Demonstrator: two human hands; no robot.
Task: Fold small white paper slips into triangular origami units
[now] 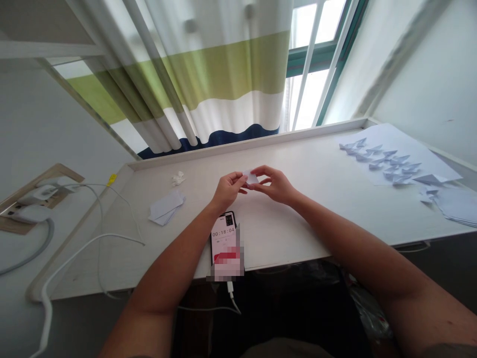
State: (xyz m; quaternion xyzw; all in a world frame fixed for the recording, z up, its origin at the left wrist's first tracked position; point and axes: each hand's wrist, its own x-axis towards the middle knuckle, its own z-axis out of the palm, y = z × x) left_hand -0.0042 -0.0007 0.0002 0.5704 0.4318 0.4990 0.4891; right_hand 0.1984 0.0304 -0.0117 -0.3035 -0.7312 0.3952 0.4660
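A small piece of white paper [252, 177] is held just above the middle of the desk, between both hands. My left hand [229, 189] pinches its left side with thumb and fingers. On the other side, my right hand [275, 184] grips the right edge between thumb and fingertips. Fingers cover part of the paper, so its exact folds cannot be made out. Several folded paper figures [391, 161] stand on a white sheet [395, 133] at the right. A few loose paper slips [166, 206] lie left of my left hand.
A phone [225, 238] with a running timer lies near the desk's front edge, its charging cable [231, 291] hanging down. Crumpled white bits [178, 178] rest at the left. More stacked paper [460, 204] is at far right. Cables [93, 238] cross the desk's left side from a wall socket.
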